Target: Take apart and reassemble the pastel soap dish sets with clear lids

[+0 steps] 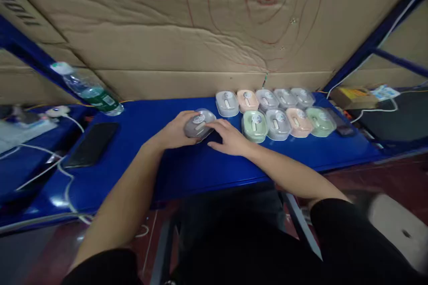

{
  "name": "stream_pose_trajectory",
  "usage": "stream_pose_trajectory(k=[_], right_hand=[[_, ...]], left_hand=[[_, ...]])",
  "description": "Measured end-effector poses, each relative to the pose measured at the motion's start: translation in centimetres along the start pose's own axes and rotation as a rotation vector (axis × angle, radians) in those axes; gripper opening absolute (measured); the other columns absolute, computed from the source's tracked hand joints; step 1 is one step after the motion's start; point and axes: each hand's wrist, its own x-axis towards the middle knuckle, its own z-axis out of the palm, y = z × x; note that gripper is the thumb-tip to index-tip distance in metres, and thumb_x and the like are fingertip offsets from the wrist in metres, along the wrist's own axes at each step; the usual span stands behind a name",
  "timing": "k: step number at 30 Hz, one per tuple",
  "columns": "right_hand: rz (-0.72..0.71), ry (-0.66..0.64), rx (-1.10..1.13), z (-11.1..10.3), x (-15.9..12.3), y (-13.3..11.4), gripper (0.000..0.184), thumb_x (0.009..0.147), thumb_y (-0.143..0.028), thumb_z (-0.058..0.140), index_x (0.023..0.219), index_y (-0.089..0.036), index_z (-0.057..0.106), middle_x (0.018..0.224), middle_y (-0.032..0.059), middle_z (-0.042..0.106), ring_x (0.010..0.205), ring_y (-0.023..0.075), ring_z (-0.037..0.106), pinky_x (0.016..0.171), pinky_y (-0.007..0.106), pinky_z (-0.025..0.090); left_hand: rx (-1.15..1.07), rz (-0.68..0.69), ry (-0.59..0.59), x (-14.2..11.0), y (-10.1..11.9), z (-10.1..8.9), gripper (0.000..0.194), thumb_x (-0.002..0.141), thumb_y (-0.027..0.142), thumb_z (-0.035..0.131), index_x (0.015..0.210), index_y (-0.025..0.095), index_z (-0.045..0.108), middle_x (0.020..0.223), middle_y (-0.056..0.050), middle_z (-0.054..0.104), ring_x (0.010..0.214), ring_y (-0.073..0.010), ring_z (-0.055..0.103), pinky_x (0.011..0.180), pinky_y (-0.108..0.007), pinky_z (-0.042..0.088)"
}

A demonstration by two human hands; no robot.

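Note:
My left hand (176, 131) is wrapped round the left side of a grey lidded plastic box (193, 130), which is tilted just above or on the blue table. A round label and a pale strip show on its clear lid. The fingertips of my right hand (231, 138) rest on the lid's right side, with the thumb held apart. To the right stand two rows of similar boxes, among them a green box (254, 126), a grey box (278, 124) and a peach box (299, 122).
The blue table (143, 116) runs up to a cardboard wall (160, 49). On the left are a plastic water bottle (96, 93), a black phone (92, 144) and a white cable (68, 191). A dark flat object (341, 122) lies beyond the boxes, near a small carton (354, 98).

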Motion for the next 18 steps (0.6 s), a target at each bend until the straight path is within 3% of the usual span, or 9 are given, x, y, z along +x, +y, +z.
stream_pose_trajectory(k=[5, 11, 15, 18], right_hand=[[0.032, 0.067, -0.010, 0.1, 0.1, 0.0, 0.058, 0.094, -0.033, 0.070, 0.148, -0.020, 0.055, 0.142, 0.0160, 0.060, 0.136, 0.0330, 0.056, 0.118, 0.057, 0.049], [0.015, 0.057, -0.098, 0.3, 0.6, -0.4, 0.058, 0.095, -0.032, 0.067, 0.151, -0.022, 0.054, 0.148, 0.0143, 0.059, 0.141, 0.0322, 0.053, 0.121, 0.057, 0.046], [-0.010, 0.014, -0.219, 1.1, 0.9, 0.1, 0.063, 0.097, -0.038, 0.069, 0.153, -0.014, 0.053, 0.160, 0.0185, 0.051, 0.157, 0.0351, 0.037, 0.130, 0.056, 0.033], [0.014, -0.064, -0.311, 1.7, 1.3, 0.2, 0.067, 0.100, -0.045, 0.066, 0.158, -0.017, 0.049, 0.170, 0.0168, 0.041, 0.163, 0.0378, 0.024, 0.132, 0.061, 0.025]], left_hand=[[-0.054, 0.008, 0.029, 0.6, 1.2, 0.1, 0.089, 0.070, 0.053, 0.086, 0.150, 0.026, 0.058, 0.154, -0.014, 0.058, 0.143, -0.0393, 0.054, 0.123, -0.057, 0.043], [-0.240, -0.170, 0.085, 0.7, 0.4, -0.2, 0.090, 0.075, 0.058, 0.082, 0.152, 0.022, 0.055, 0.151, -0.017, 0.060, 0.119, -0.0342, 0.069, 0.106, -0.054, 0.056], [-0.244, -0.260, 0.257, 1.2, -1.4, 0.1, 0.084, 0.075, 0.059, 0.080, 0.146, 0.018, 0.059, 0.143, -0.016, 0.067, 0.123, -0.0336, 0.068, 0.112, -0.054, 0.050], [-0.253, -0.357, 0.412, 1.7, -2.5, 0.2, 0.076, 0.075, 0.055, 0.082, 0.139, 0.018, 0.063, 0.135, -0.014, 0.071, 0.122, -0.0309, 0.069, 0.112, -0.049, 0.051]])
